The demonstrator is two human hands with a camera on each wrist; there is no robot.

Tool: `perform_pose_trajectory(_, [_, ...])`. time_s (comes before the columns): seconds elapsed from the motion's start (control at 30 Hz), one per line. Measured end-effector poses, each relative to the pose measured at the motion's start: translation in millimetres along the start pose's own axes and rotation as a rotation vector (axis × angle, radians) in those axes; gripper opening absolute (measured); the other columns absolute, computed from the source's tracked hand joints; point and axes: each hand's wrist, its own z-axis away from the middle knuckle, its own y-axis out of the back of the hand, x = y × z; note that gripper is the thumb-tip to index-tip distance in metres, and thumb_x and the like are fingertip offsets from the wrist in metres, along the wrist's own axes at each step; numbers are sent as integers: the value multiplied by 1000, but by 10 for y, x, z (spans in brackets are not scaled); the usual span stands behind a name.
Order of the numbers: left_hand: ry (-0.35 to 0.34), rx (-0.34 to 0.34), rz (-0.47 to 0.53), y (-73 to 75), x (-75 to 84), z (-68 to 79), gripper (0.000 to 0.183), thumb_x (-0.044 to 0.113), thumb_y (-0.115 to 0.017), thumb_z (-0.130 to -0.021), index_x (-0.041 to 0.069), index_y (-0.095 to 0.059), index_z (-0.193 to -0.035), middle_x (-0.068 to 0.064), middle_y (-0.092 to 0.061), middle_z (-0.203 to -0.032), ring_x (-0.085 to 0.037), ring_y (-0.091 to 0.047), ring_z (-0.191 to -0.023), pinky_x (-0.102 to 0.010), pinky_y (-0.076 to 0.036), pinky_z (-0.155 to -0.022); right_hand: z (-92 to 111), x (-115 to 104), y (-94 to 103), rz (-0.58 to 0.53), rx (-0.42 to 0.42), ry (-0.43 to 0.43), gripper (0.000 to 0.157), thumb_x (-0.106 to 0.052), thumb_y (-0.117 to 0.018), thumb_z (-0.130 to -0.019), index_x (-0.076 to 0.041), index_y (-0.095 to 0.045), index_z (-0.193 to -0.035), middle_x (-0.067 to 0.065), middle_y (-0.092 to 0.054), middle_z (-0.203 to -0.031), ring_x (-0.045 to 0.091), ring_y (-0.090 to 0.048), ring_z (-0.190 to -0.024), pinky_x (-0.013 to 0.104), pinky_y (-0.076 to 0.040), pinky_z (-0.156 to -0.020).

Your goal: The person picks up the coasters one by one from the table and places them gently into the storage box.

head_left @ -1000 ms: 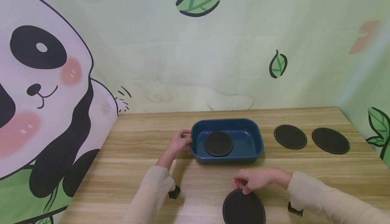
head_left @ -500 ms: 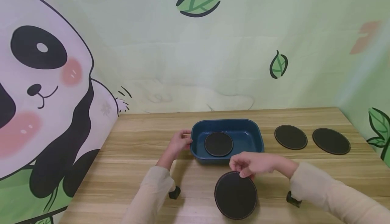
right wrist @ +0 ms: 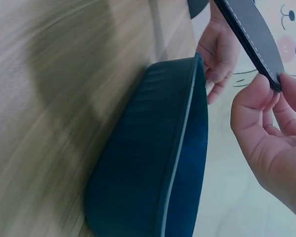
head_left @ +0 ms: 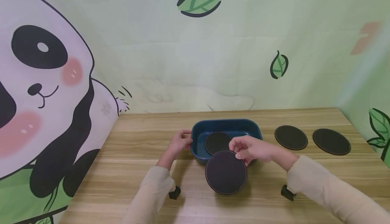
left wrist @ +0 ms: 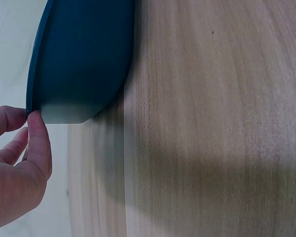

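Note:
My right hand (head_left: 254, 149) pinches the top edge of a round black coaster (head_left: 226, 174) between thumb and fingers. The coaster hangs tilted just in front of the deep blue rectangular dish (head_left: 240, 126) and covers part of its front wall. Stitching runs round its edge in the right wrist view, where it is held above the rim. Inside the dish, toward the left, lies another black coaster (head_left: 217, 142), partly hidden by the right hand and the held coaster. With thumb and finger, my left hand (left wrist: 19, 163) grips the dish's left rim.
Two more black coasters lie flat on the wooden table (head_left: 146, 132) to the right of the dish: a nearer one (head_left: 291, 137) and a farther one (head_left: 331, 141). A printed panda-and-leaf cloth (head_left: 158, 47) hangs right behind the table.
My right hand has lifted the coaster from near the table's front and carried it forward and slightly left, up to the dish. The left hand and dish have stayed put.

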Motion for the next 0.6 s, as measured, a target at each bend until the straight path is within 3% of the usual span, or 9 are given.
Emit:
perform_pose_trajectory(0.37, [5,-5,2,5,2,5,34,-1,-49,-85,0,-48,-119,-21,-51,-109,-30,-56,-90,-38,-51,-76,-66,17,137,-165,147,32,12,-3,-51,-85,-10,-47,-95,-1,-52,-79,11,-50,-63,25,-46,-55])
perform_pose_trajectory(0.6, [5,-11,33,0,0,4,35,-2,-49,-85,0,-47,-119,-16,-51,-102,-17,-55,-76,-33,-52,-71,-142,30,191,-256,239,24,14,-1,-49,-86,-10,-47,-96,-2,-53,-81,10,-52,-66,24,-47,-56])
